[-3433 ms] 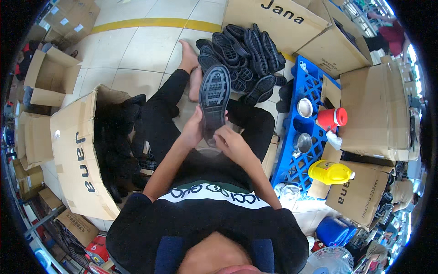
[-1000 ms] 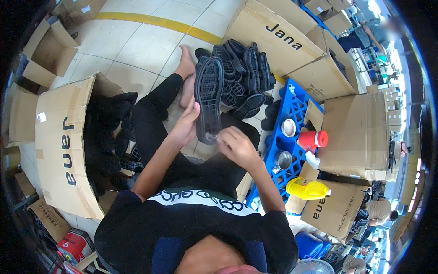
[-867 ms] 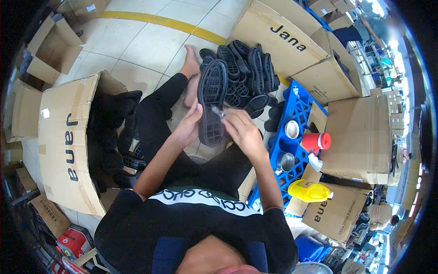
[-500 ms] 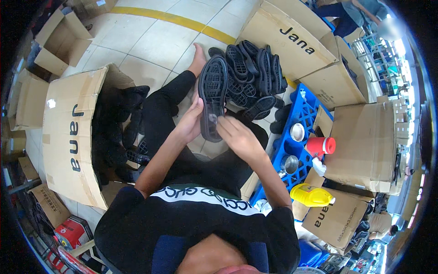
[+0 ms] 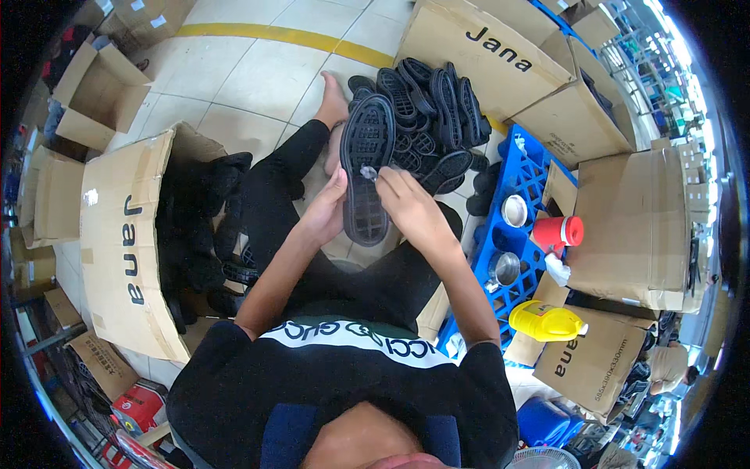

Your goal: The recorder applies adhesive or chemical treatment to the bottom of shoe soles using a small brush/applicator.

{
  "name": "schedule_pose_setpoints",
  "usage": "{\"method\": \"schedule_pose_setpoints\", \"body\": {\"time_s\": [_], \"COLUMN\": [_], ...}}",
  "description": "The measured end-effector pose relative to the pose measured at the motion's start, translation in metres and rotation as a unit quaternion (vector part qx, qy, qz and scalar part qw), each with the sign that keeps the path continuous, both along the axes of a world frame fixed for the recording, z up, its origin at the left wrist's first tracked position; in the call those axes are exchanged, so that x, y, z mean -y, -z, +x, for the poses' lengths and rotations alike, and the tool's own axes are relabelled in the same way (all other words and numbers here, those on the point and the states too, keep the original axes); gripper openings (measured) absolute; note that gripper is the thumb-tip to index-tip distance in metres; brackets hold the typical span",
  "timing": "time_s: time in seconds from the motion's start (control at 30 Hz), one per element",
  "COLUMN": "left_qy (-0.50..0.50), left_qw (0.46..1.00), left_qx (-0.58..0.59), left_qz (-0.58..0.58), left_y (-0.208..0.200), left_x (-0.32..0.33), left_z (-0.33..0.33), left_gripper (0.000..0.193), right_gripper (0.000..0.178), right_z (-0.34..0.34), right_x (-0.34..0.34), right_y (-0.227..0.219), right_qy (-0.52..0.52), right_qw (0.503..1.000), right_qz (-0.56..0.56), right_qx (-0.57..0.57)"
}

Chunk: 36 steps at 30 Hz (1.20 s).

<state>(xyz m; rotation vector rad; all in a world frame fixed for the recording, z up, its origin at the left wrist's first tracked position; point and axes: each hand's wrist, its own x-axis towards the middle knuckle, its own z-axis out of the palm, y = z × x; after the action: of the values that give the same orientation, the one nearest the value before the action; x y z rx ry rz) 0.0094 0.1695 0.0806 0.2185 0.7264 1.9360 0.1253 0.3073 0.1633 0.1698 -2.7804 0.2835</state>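
My left hand (image 5: 325,209) is closed on the left edge of a black shoe sole (image 5: 365,211), held upright above my lap with its gridded inner side facing me. My right hand (image 5: 412,207) pinches a small crumpled white wad (image 5: 368,172), which touches the sole around its middle. Whether the wad is cloth or tissue cannot be made out. Beyond the held sole, a heap of black soles (image 5: 444,105) lies on the tiled floor. More black soles (image 5: 238,270) spill from the open cardboard carton (image 5: 117,258) on my left.
On my right a blue plastic pallet (image 5: 494,234) carries metal bowls (image 5: 514,211), a red jug (image 5: 556,232) and a yellow bottle (image 5: 547,320). Large cartons (image 5: 484,59) stand behind the heap and along the right. A yellow line (image 5: 289,36) crosses the far floor.
My right hand has moved up along the sole from its lower part to its middle, and the white wad shows more plainly. My left hand keeps its hold. The view has shifted slightly.
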Motion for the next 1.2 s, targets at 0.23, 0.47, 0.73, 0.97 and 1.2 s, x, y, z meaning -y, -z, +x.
{"method": "schedule_pose_setpoints", "body": {"time_s": [0.23, 0.47, 0.73, 0.97, 1.2], "left_qy": [0.023, 0.078, 0.051, 0.086, 0.138], "left_qw": [0.998, 0.996, 0.997, 0.932, 0.972], "left_qx": [-0.031, 0.045, 0.035, 0.170, 0.059], "left_qz": [0.052, 0.001, -0.053, -0.310, -0.183], "left_y": [-0.011, 0.005, 0.033, 0.080, 0.075], "left_x": [-0.003, -0.009, -0.013, -0.034, -0.154], "left_z": [-0.010, 0.003, 0.001, 0.008, -0.028], "left_gripper": [0.058, 0.058, 0.061, 0.060, 0.064], "right_gripper": [0.029, 0.024, 0.019, 0.012, 0.007], "right_z": [0.058, 0.033, 0.072, 0.133, 0.168], "right_x": [0.012, -0.006, 0.000, -0.001, 0.034], "right_y": [-0.005, 0.014, 0.034, 0.126, 0.207], "right_qy": [-0.106, 0.018, -0.036, 0.297, 0.357], "right_qw": [0.984, 0.998, 0.985, 0.781, 0.519], "right_qz": [-0.094, -0.053, -0.163, -0.539, -0.733], "right_qx": [0.110, -0.019, 0.051, -0.102, -0.255]}}
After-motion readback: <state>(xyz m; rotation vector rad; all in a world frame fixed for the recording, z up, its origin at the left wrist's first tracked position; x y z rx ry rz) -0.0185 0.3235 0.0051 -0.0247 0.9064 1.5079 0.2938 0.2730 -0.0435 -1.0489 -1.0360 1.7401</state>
